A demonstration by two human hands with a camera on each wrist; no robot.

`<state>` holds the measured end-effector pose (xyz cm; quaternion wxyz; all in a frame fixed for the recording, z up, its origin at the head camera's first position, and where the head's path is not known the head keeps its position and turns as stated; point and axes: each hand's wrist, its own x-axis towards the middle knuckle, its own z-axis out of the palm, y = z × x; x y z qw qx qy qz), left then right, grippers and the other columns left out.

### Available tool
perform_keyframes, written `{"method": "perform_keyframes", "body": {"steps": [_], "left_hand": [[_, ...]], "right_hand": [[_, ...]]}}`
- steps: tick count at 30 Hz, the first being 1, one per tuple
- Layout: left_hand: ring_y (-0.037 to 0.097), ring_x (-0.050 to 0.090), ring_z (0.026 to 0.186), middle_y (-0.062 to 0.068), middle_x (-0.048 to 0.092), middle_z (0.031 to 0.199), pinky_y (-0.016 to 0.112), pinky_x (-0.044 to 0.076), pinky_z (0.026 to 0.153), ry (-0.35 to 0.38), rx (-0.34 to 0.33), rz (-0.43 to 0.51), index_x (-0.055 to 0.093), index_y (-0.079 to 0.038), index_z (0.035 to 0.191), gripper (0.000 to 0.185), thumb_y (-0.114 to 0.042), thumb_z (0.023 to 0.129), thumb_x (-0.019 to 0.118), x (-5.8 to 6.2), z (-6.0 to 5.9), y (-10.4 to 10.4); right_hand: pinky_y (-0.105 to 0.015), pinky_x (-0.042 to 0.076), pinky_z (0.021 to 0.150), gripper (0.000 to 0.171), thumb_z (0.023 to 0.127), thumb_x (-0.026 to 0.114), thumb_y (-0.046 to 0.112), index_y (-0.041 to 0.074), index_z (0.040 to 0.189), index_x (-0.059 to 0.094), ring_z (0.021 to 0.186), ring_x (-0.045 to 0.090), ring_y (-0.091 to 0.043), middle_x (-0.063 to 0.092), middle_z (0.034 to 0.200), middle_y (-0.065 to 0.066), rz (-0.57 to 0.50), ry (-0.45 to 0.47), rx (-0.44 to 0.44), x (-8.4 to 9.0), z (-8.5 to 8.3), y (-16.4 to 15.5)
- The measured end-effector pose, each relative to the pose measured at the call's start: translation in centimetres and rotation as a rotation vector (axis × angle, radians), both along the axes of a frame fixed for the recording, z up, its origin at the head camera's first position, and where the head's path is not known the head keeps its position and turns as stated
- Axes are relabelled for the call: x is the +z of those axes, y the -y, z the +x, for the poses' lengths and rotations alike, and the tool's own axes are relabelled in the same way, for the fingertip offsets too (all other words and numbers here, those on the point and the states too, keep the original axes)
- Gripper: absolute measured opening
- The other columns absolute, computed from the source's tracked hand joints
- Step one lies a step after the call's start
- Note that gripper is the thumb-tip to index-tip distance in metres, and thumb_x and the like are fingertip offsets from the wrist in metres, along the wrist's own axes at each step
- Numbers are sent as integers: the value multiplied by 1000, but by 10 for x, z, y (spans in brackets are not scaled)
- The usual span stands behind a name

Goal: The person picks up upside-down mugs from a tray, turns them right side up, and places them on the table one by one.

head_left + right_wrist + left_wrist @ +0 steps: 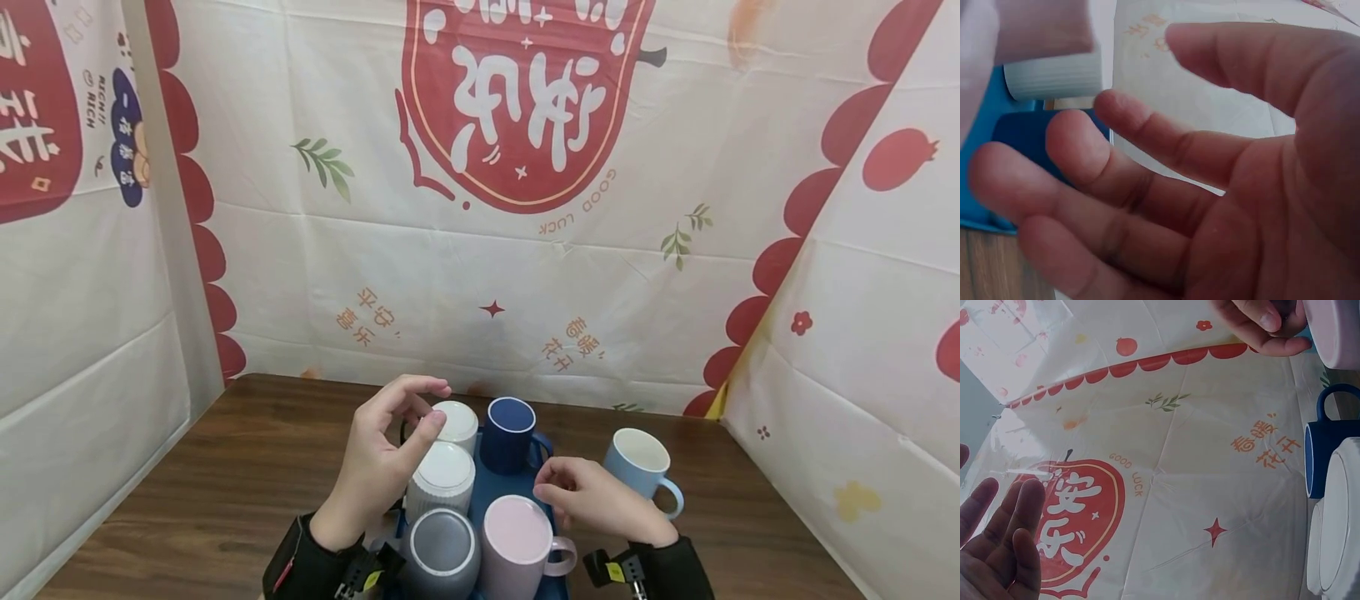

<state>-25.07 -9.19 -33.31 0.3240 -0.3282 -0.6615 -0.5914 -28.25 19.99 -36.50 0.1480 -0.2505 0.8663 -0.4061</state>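
Left hand (378,471) hovered over ribbed white cup (441,479) on blue tray (491,492), grip loosely open, holding nothing. Right hand (592,500) likewise slack-fingered and empty, just beside pink mug (517,546) at tray's right edge, light blue mug (641,462) off tray on counter (247,467). Bare counter left and right; backdrop close behind.

White ribbed mug (441,490), inverted on blue tray (491,492), among mugs

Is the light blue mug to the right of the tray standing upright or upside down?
Upright. The light blue mug stands on the table outside the blue tray, its white inside showing through the open rim, handle toward the right.
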Motion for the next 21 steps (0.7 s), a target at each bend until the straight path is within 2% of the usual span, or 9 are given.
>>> {"method": "perform_keyframes", "body": {"steps": [2,9,14,21], "left_hand": [[16,58,74,3,68,107,26,47,69,0,3,1,67,-9,116,28,2,91,63,0,0,0],[15,58,73,2,69,107,26,47,68,-13,18,-3,67,-9,115,28,3,91,62,-1,0,2],[15,57,72,2,69,106,26,46,67,-19,17,-3,67,-9,116,28,3,91,62,0,0,1],[15,57,73,3,69,106,26,46,67,-22,15,-3,67,-8,116,28,3,91,62,0,0,1]], "right_hand": [[-28,50,56,17,100,59,17,3,106,63,62,60,-25,61,75,-11,3,28,5,-1,0,2],[-27,49,54,18,97,54,12,6,111,63,60,57,-19,61,82,-6,4,90,36,-8,2,7],[-26,48,51,20,98,53,15,6,113,63,57,55,-18,61,83,-7,18,102,15,-8,2,7],[-26,47,53,22,99,54,16,5,116,62,61,55,-19,61,87,-8,25,111,9,-8,2,8]]}}
